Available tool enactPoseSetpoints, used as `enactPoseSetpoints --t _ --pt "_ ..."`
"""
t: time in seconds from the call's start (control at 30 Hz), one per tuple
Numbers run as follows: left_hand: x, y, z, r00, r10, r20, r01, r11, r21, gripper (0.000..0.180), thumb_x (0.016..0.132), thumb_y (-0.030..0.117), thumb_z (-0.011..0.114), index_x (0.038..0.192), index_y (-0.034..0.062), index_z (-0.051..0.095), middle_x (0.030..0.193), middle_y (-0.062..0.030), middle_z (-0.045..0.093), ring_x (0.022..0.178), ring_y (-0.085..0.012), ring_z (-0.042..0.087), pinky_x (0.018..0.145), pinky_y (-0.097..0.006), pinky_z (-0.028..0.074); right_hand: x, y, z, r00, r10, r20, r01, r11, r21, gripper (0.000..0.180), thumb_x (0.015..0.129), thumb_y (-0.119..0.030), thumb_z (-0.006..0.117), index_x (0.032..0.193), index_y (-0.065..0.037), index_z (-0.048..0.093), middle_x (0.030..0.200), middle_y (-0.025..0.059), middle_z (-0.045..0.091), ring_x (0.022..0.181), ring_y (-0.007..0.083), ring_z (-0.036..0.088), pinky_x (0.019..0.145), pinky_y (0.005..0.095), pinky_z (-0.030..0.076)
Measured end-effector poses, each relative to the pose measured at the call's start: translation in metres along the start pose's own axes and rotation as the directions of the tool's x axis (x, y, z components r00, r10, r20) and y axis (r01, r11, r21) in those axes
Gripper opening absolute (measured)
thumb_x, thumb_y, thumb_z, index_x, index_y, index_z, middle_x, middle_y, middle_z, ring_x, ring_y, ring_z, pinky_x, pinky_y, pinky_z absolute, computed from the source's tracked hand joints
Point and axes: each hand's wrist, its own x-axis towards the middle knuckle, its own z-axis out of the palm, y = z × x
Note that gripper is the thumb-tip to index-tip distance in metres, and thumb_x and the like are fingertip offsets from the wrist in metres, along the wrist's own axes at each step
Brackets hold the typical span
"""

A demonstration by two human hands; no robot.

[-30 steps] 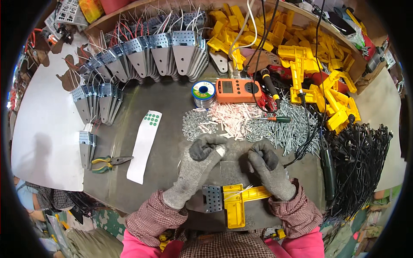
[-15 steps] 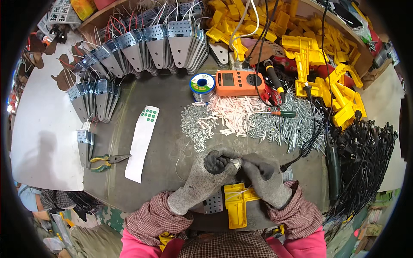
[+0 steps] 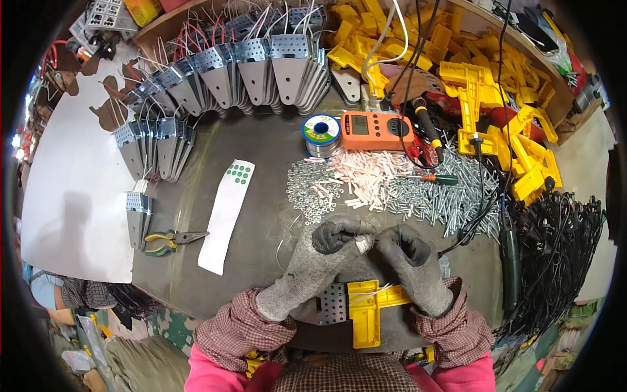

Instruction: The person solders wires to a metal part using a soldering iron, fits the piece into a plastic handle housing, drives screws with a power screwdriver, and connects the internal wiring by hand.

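Both hands wear grey gloves and meet above the near middle of the bench. My left hand (image 3: 330, 251) is closed, its thumb and fingertips pinched; a whitish patch shows at the thumb tip. Close beside it, my right hand (image 3: 413, 264) is closed too, fingertips curled toward the left ones. Whatever sits between them is too small to make out. Below the hands lies a yellow plastic handle shell (image 3: 366, 320) with white wires across it. A perforated metal plate (image 3: 332, 304) adjoins the shell's left side, partly under my left forearm.
Nuts (image 3: 313, 189), pale pink sleeves (image 3: 366, 173) and screws (image 3: 444, 202) lie in heaps beyond my hands. Behind them stand a solder spool (image 3: 321, 136) and an orange multimeter (image 3: 375, 130). Pliers (image 3: 175, 242) and a sticker strip (image 3: 225, 222) lie left; black cables (image 3: 555, 251) pile right.
The whole view has shifted slightly, so bench items sit a little further right. My fingertips remain together, and the right hand's fingers have turned slightly.
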Motion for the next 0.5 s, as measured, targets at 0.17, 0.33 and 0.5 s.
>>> enactPoseSetpoints --t 0.17,0.33,0.5 --pt "-0.007 0.017 -0.007 0.820 0.435 0.373 -0.522 0.301 0.798 0.033 0.080 0.001 0.069 0.112 0.0035 0.064 0.105 -0.0061 0.063 0.094 -0.0209 0.063 0.081 -0.033 0.053 -0.001 0.000 0.002 0.997 -0.061 0.037 0.063 0.995 -0.075 0.021 0.096 -0.018 0.063 0.104 0.002 0.065 0.086 0.0056 0.063 0.077 0.0094 0.056 0.069 0.0257 0.046" --pt "-0.008 0.011 -0.003 0.814 0.333 0.476 -0.503 -0.006 0.864 0.049 0.069 0.005 0.070 0.118 0.0089 0.066 0.105 -0.0094 0.062 0.093 -0.0299 0.062 0.080 -0.040 0.052 -0.002 0.006 0.002 0.998 -0.059 0.022 0.061 0.996 -0.069 0.019 0.094 -0.015 0.064 0.102 0.002 0.067 0.084 0.0060 0.064 0.073 0.0084 0.055 0.065 0.0263 0.046" --pt "-0.007 0.002 -0.008 0.922 0.295 0.252 -0.386 0.636 0.668 0.037 0.081 -0.001 0.067 0.117 0.0047 0.066 0.108 -0.0089 0.064 0.100 -0.0209 0.063 0.085 -0.031 0.053 -0.001 0.004 0.005 0.999 -0.049 0.017 0.047 0.995 0.083 0.017 0.095 -0.014 0.063 0.103 0.000 0.068 0.088 0.0041 0.065 0.079 0.0068 0.056 0.069 0.0238 0.046"
